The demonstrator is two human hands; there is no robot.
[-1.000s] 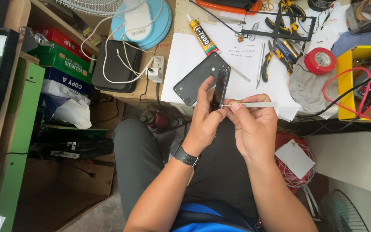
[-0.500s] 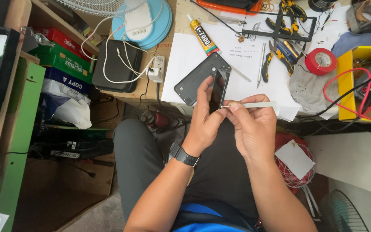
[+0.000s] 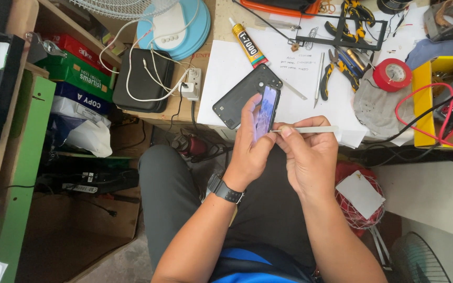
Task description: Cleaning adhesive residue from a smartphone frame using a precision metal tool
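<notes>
The left hand (image 3: pixel 251 144) holds a slim phone (image 3: pixel 266 112) upright on its edge, above the lap and just in front of the table's (image 3: pixel 226 68) near edge. The thumb lies on one face, the fingers wrap behind, closed firmly on it. The right hand (image 3: pixel 310 157) pinches a thin metal pry tool (image 3: pixel 310 129), thumb and forefinger together on its shaft, with the tip meeting the phone's side edge.

The phone looks light and stiff, but its glossy glass face is likely slippery and fragile — it seems safest gripped by the long edges, as the left hand does, rather than pressed on the glass. The tool is narrow and rigid — held close to the tip, it would probably give better control at the seam.

On the table behind lies a dark back cover (image 3: pixel 239 97), apart from the phone, on white paper (image 3: pixel 300 78). A glue tube (image 3: pixel 248 43), pliers (image 3: pixel 334 65) and a red tape roll (image 3: pixel 391 75) sit further back. A black watch (image 3: pixel 225 188) is on the left wrist.
</notes>
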